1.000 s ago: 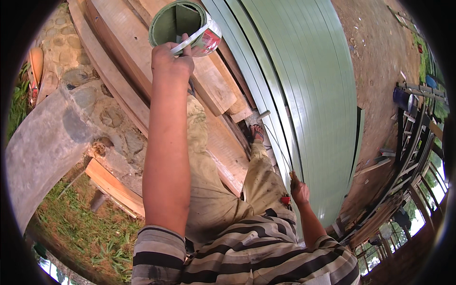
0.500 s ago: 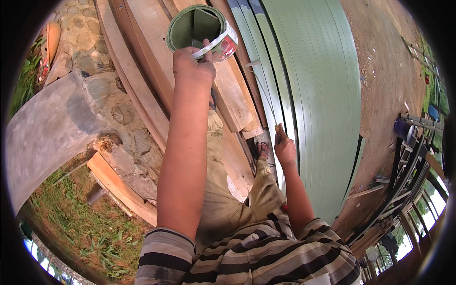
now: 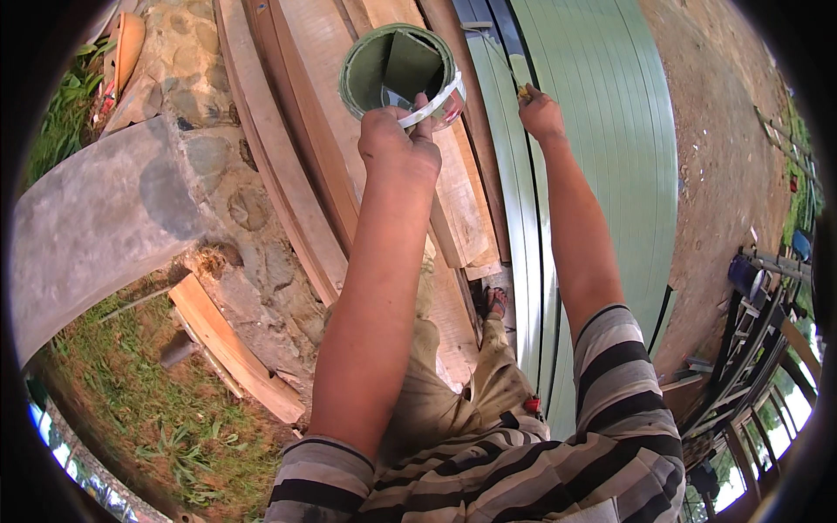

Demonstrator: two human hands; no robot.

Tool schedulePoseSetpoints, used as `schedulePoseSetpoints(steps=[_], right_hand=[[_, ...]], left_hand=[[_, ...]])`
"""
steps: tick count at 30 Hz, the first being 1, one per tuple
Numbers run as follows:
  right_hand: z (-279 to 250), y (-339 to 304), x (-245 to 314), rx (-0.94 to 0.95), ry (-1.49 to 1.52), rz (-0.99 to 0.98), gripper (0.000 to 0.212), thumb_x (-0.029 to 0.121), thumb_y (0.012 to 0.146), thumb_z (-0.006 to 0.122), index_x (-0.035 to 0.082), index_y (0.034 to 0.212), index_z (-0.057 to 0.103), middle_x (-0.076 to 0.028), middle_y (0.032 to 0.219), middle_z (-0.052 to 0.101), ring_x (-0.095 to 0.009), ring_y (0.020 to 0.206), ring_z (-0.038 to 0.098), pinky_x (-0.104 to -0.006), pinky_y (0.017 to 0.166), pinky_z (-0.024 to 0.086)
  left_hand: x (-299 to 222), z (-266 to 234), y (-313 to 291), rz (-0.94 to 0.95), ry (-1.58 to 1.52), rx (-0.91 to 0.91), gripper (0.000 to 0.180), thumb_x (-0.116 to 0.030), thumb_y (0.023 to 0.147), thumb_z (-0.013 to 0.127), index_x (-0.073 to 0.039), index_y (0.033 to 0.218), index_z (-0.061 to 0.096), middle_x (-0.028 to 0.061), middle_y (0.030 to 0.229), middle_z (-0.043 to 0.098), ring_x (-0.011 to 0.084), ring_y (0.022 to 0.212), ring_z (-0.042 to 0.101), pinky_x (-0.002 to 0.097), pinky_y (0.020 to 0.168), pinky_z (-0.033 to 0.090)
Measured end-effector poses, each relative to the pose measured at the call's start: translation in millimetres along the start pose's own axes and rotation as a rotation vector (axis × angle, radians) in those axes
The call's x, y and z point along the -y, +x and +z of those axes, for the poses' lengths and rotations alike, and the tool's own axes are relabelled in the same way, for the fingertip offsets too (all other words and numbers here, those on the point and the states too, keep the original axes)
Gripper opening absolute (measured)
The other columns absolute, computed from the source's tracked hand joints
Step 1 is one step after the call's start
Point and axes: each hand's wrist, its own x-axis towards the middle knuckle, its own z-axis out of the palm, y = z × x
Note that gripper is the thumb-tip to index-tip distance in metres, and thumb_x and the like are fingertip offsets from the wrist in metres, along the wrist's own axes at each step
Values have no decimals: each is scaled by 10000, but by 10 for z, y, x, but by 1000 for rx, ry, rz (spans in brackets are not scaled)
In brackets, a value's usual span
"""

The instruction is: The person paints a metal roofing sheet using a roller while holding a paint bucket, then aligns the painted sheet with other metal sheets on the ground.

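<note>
My left hand is closed on the white rim or handle of a paint bucket. Green paint coats the bucket's inside, and a flat green piece stands in it. My right hand grips the yellowish handle of a small paint roller. Its thin wire frame reaches forward and left to the roller head, which is over a narrow green board, though contact is hard to make out. Broad green-painted boards lie side by side under and right of my right arm.
Bare wooden planks run lengthwise beneath the bucket. To the left are a stone-set edge, a grey concrete slab and grass. A dirt strip lies beyond the green boards. Stacked timber and a dark blue bucket stand at the right.
My right hand has moved forward along the boards with the paint roller, arm now stretched out. The bucket and my left arm sit a little farther right in the picture, as the whole view has shifted.
</note>
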Motion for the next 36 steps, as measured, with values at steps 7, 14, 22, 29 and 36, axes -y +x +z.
schedulePoseSetpoints(steps=[7,14,22,29,36], right_hand=[[-59,-615,-485,52,-6,-20,454,308,973,541,179,1402,615,-248,1199,686,-425,1136,647,-495,986,524],[-61,-2497,-1365,62,-47,81,457,263,979,563,228,1434,581,-261,997,713,-483,922,681,-566,834,554],[-300,-4486,-2396,192,-121,266,522,286,989,559,335,1502,478,-275,850,700,-481,779,689,-592,702,555],[-746,-5972,-3001,383,-173,515,540,286,994,546,384,1515,444,-252,863,707,-444,791,703,-573,729,561],[-901,-7327,-3590,434,-284,601,537,237,977,564,343,1498,486,-238,867,704,-444,810,688,-560,717,545]], left_hand=[[13,-208,-61,26,-4,81,463,124,881,371,262,1299,227,435,1439,197,550,1385,340,321,897,658],[100,-345,-80,-48,68,95,395,117,860,377,235,1234,326,315,1393,302,449,1242,504,365,996,616],[452,-351,-282,-227,114,67,634,74,920,371,116,1526,191,386,1595,85,535,1480,203,341,845,675],[704,-414,-248,-352,219,-50,629,18,931,398,66,1540,248,317,1625,119,532,1474,226,378,802,689],[893,-475,-151,-331,346,15,635,49,918,351,140,1523,182,415,1566,115,464,1351,473,350,846,667]])
